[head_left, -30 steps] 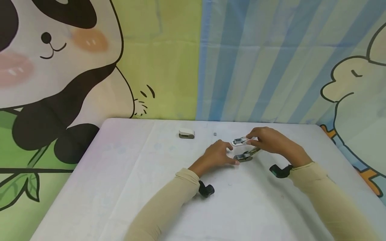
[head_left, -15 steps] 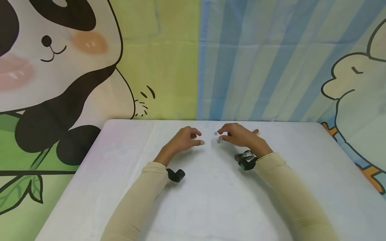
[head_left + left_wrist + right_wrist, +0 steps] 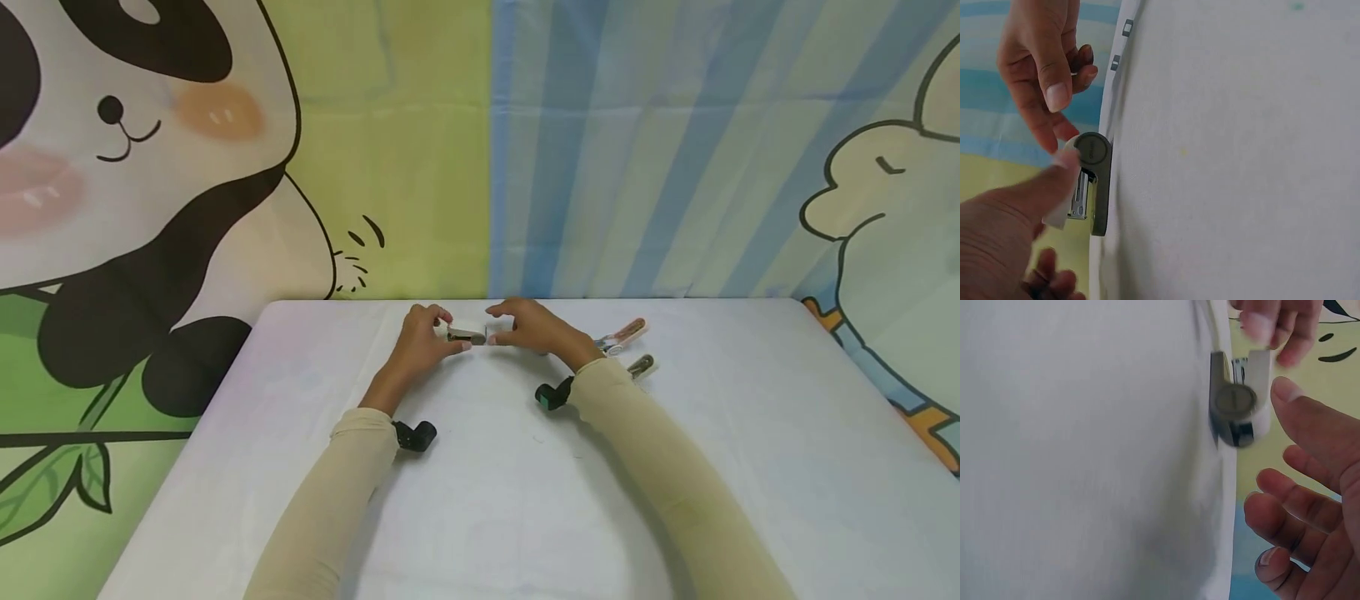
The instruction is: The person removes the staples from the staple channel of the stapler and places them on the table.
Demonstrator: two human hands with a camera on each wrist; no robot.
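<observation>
A small stapler (image 3: 467,335) with a white top and grey base stands at the table's back, its metal staple channel visible in the left wrist view. My left hand (image 3: 420,340) is at its left end, thumb and fingers spread on either side; in the left wrist view the thumb overlaps the stapler's white top. At the opposite end is my right hand (image 3: 531,327), fingers loosely bent and thumb tip right by the stapler's round hinge (image 3: 1235,401). Neither hand's fingers close round it.
Two small grey block-like pieces, one a grey piece (image 3: 1115,62), lie along the back edge. Right of the right hand lie an opened stapler with an orange-pink arm (image 3: 628,331) and another with a brownish arm (image 3: 642,365). A printed cloth backdrop (image 3: 420,167) rises behind the table.
My right hand has let go of a white, clear-topped stapler at the right. Both hands have moved left across the table to the white-and-grey stapler.
</observation>
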